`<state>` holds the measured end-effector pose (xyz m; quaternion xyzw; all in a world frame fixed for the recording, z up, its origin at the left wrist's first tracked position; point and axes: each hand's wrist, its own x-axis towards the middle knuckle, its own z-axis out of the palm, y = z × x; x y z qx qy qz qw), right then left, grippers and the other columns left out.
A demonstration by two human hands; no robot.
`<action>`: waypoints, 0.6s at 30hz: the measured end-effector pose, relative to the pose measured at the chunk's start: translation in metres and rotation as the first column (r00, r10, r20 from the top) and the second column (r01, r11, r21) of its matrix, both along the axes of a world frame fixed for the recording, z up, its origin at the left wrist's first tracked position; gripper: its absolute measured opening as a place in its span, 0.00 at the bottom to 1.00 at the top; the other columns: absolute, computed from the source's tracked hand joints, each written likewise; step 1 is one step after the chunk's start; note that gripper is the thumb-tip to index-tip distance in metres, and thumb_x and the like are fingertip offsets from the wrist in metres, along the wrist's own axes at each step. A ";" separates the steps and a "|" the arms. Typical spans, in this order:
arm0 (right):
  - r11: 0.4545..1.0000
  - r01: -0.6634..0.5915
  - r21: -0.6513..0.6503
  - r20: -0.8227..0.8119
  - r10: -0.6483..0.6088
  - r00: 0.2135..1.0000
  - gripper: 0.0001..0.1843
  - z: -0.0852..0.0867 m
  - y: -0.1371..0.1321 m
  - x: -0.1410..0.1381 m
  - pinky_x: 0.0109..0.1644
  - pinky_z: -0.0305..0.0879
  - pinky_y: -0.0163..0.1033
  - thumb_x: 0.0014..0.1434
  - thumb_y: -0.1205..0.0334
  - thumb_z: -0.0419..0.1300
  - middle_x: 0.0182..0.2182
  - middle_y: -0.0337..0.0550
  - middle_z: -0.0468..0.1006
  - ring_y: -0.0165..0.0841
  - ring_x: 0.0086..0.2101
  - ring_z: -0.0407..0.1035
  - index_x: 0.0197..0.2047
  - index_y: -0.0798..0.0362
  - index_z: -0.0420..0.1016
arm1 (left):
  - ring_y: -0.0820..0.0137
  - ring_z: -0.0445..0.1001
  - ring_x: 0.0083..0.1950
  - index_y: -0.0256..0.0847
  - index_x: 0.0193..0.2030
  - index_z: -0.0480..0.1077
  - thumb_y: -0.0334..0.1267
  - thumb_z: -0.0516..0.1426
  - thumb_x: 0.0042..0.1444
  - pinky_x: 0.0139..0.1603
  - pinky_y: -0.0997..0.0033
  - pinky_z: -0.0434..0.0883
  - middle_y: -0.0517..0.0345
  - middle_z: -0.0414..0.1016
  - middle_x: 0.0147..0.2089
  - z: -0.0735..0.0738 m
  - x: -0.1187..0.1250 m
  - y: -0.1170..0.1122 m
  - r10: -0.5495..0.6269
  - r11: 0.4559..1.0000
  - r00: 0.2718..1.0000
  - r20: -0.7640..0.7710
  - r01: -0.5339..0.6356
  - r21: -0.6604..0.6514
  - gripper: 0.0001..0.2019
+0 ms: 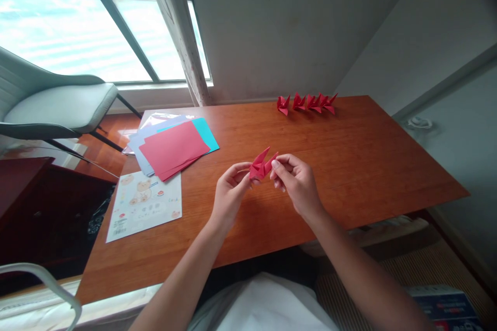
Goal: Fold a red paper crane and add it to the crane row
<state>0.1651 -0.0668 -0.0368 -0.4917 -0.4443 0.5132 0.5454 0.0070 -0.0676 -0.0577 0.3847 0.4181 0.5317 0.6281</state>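
Observation:
A red origami crane [258, 169] is held above the middle of the wooden table, with pointed folds sticking up. My left hand [232, 186] is closed on its left side, thumb in front. The fingertips of my right hand [295, 180] pinch the pointed tip on its right side. Several finished red paper cranes [312, 103] stand in a row near the table's far edge. To the left of my hands lies a stack of red paper sheets [174, 147], fanned over teal paper [207, 135] and pale purple sheets [140, 146].
A white printed sheet with a cartoon bear [149, 204] lies at the table's left side. The wooden table [373, 165] meets a grey wall behind it. A pale chair [62, 106] stands by the window, left of a curtain [176, 26].

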 end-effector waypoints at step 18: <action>0.990 -0.015 0.143 0.277 -0.026 0.961 0.11 0.007 0.002 0.005 0.34 0.65 0.37 0.60 0.54 0.66 0.31 0.41 0.80 0.31 0.29 0.70 0.39 0.52 0.80 | 0.72 0.77 0.36 0.40 0.52 0.73 0.38 0.66 0.55 0.36 0.76 0.68 0.53 0.82 0.40 -0.003 -0.003 -0.002 -0.100 0.977 0.973 0.207 0.136 -0.167 0.18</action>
